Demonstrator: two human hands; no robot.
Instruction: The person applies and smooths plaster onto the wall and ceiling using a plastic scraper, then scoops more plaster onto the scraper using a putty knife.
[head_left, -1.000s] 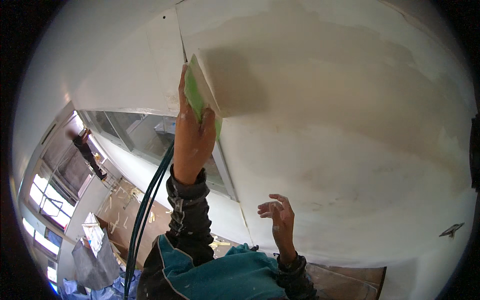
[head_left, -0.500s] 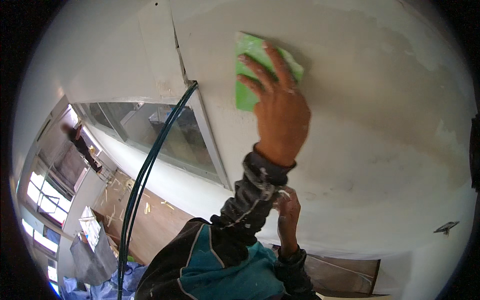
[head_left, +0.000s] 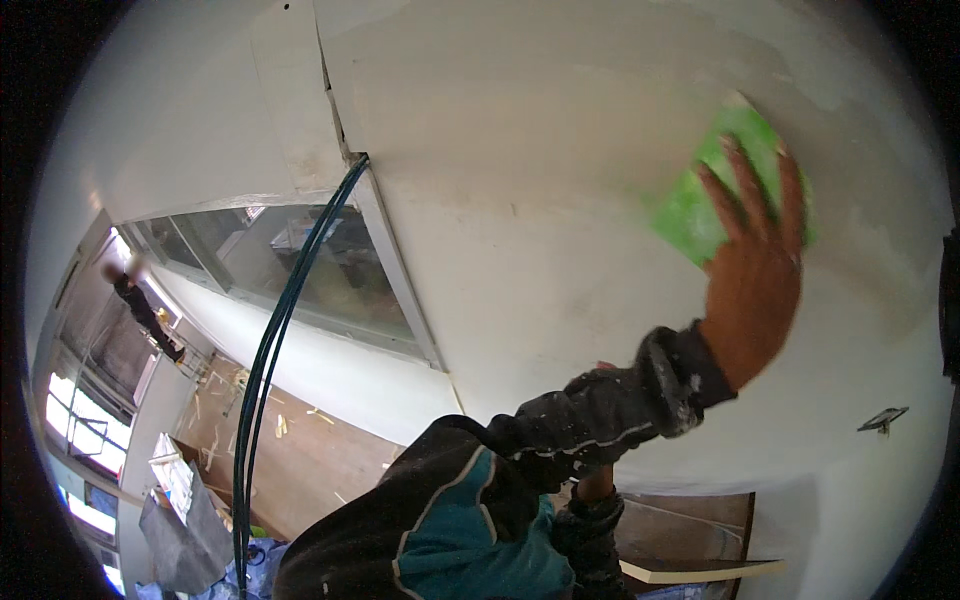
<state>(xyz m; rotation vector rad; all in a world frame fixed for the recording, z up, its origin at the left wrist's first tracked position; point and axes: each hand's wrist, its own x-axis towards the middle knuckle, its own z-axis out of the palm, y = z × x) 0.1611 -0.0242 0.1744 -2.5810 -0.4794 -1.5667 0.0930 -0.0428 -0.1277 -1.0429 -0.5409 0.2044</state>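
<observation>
My left hand (head_left: 755, 295) is raised at the right and closed on a flat green spreader (head_left: 688, 216). The spreader lies against a pale, patchily plastered wall (head_left: 560, 150), turned so that one corner points up. Three fingers are spread across its near face; my thumb does not show. My right hand sits low, behind my left sleeve, with a bit of its wrist (head_left: 596, 484) in sight. A small spot of skin peeks out above that sleeve, but the fingers and anything in them are hidden.
Dark cables (head_left: 290, 290) hang from a gap in the wall beside an interior window (head_left: 330, 265). At the far left a person (head_left: 145, 310) stands up on a ladder. Scraps litter the brown floor (head_left: 330, 460). A small metal fitting (head_left: 883, 420) juts out at right; a board (head_left: 700, 572) is below.
My left hand has swept the spreader rightward and slightly down across the wall, turning it. My right hand, visible before, has gone behind my left sleeve. The view has shifted slightly.
</observation>
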